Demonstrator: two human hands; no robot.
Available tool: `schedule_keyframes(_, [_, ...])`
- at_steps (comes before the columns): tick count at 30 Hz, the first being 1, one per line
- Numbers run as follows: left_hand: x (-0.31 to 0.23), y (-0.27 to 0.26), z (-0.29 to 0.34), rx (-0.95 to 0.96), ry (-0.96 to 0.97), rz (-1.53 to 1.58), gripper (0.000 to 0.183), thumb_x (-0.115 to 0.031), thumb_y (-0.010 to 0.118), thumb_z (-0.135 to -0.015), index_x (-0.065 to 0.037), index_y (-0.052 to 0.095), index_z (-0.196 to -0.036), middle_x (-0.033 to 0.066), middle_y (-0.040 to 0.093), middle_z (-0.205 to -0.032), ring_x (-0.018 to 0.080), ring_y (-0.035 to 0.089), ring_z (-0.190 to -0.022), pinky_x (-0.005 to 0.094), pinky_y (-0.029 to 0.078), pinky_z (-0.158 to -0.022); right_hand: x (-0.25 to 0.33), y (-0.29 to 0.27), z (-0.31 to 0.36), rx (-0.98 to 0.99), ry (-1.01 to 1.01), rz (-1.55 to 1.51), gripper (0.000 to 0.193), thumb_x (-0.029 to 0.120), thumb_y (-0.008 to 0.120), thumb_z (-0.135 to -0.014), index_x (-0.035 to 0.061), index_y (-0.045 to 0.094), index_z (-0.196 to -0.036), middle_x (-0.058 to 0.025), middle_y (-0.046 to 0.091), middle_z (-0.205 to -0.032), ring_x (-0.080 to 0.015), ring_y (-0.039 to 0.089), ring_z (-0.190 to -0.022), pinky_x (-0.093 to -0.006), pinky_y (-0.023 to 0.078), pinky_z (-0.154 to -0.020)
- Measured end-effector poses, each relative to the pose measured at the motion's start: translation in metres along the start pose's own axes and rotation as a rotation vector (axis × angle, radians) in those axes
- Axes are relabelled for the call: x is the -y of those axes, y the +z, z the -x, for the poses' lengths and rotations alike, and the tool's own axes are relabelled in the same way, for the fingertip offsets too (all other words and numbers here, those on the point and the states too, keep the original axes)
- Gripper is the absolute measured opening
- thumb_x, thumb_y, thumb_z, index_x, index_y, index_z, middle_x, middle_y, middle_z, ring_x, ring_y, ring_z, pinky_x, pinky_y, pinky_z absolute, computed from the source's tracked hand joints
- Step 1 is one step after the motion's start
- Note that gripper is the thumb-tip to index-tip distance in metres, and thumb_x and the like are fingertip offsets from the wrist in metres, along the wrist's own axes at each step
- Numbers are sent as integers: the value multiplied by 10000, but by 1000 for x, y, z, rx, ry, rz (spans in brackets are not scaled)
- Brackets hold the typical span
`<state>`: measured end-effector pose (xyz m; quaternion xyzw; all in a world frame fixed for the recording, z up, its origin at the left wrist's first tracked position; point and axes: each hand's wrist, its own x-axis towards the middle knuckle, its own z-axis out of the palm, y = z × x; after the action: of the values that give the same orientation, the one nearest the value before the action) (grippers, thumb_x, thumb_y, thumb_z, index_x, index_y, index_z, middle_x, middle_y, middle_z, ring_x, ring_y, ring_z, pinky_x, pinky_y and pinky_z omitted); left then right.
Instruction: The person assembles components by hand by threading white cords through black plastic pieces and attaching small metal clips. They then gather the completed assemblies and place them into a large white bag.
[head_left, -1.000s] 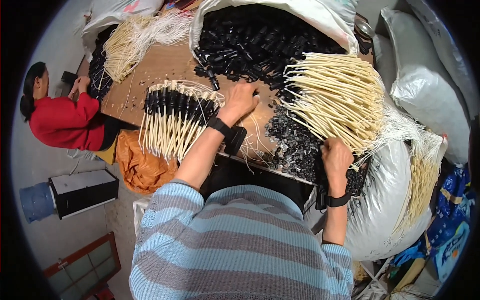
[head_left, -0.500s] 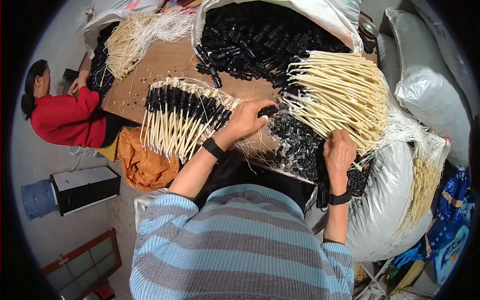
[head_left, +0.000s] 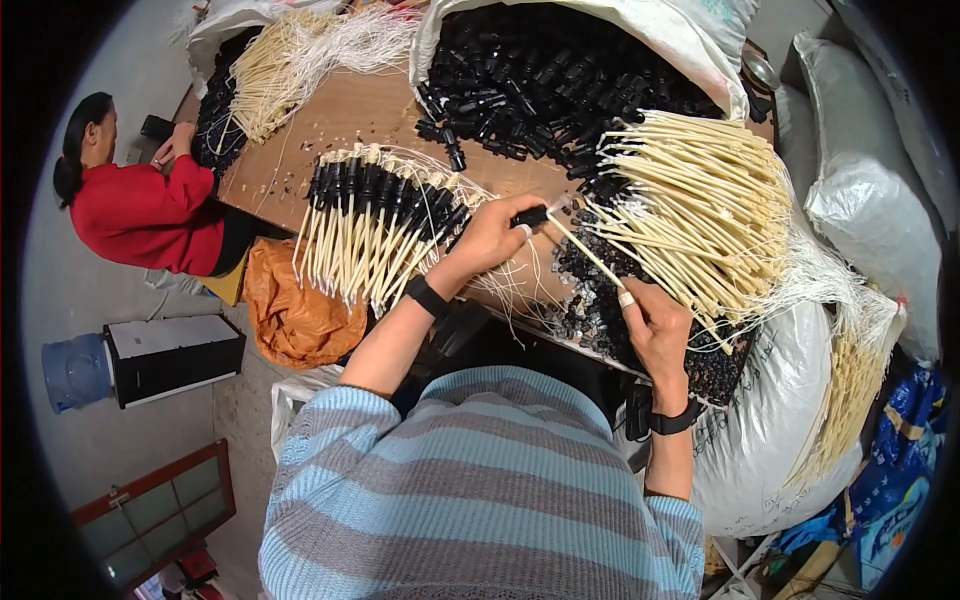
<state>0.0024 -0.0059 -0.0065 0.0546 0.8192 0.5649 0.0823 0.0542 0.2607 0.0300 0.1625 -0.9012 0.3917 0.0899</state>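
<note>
My left hand [head_left: 490,238] is closed round a black plastic fitting [head_left: 529,216] above the table's near edge. Between the fingers of my right hand [head_left: 657,328] is a thin cream tube [head_left: 588,254], slanting up to the left. Its far tip meets or nearly meets the fitting's end; I cannot tell whether it is inside. Below the tube lies a pile of small dark clips [head_left: 578,290]. A thick bundle of loose cream tubes [head_left: 700,205] rests just beyond my right hand. Left of my left hand, tubes with black fittings [head_left: 345,225] lie in a fanned row.
An open white sack [head_left: 738,98] spills a heap of black fittings [head_left: 545,75] onto the brown table [head_left: 300,130]. Another tube bundle [head_left: 268,85] lies far left, near a person in red [head_left: 150,215]. Full white sacks [head_left: 770,420] stand at the right; an orange bag [head_left: 290,310] sits lower left.
My right hand has come left from the tube bundle and now holds one cream tube up to the fitting. My left hand keeps hold of the fitting. The whole view has shifted slightly.
</note>
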Motion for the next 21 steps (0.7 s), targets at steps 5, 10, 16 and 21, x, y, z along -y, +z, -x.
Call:
schedule_keyframes(5, [-19,6,2,54,766,-542,247,16,585,-747,-137,648,-930,37,667,-837,234,636,-832,348,487,-724,-2,17,0,36,-88,64,132,40,705,-764,19,669,-889,-126,636,-745,-253,623,-612,-326,475,-555])
schedule_keyframes(10, [-44,28,16,33,685,-587,201,-54,665,-696,-118,586,-870,36,557,-704,237,620,-690,359,475,-523,-2,36,-9,-51,-78,297,138,40,695,-775,32,622,-892,-147,615,-735,-306,609,-618,-373,464,-549])
schedule_keyframes(16, [-51,44,26,-28,639,-674,277,-114,699,-720,-131,619,-986,33,544,-688,229,611,-638,337,471,-496,15,38,-25,-2,-110,218,136,43,626,-810,88,618,-938,-129,633,-914,-350,620,-711,-408,493,-585])
schedule_keyframes(21, [-16,9,15,-7,180,-580,152,-215,618,-824,-105,617,-930,104,641,-735,275,626,-615,393,470,-528,-25,15,-19,49,367,-501,118,138,630,-889,96,658,-996,-3,671,-961,-10,425,-567,-189,374,-505])
